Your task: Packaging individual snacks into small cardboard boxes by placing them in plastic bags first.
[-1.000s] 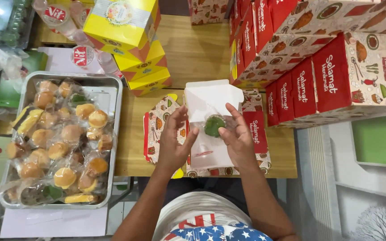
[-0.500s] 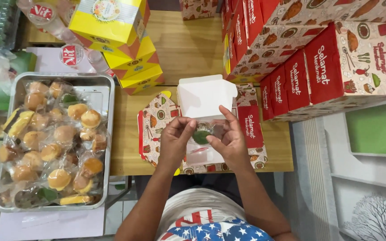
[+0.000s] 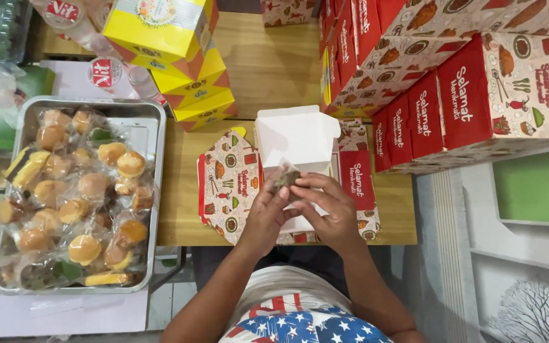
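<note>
Both hands [image 3: 303, 213] hold wrapped snack [image 3: 285, 178] over open white-lined box [image 3: 297, 136].

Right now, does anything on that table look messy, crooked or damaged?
Nothing looks spilled or damaged. The yellow boxes are stacked crookedly, each turned a bit off the one below. The wrapped snacks in the metal tray lie in a loose jumble. Both hands, left hand and right hand, hold a small wrapped snack over the open white box.

Open box [image 3: 297, 136]: on the bench [image 3: 268, 70], at its near edge.
Tray of wrapped cakes [image 3: 74, 190]: off the bench's left edge.
Stacked boxes [image 3: 465, 76]: right side.
Small cartons [image 3: 179, 57]: behind, left.
</note>
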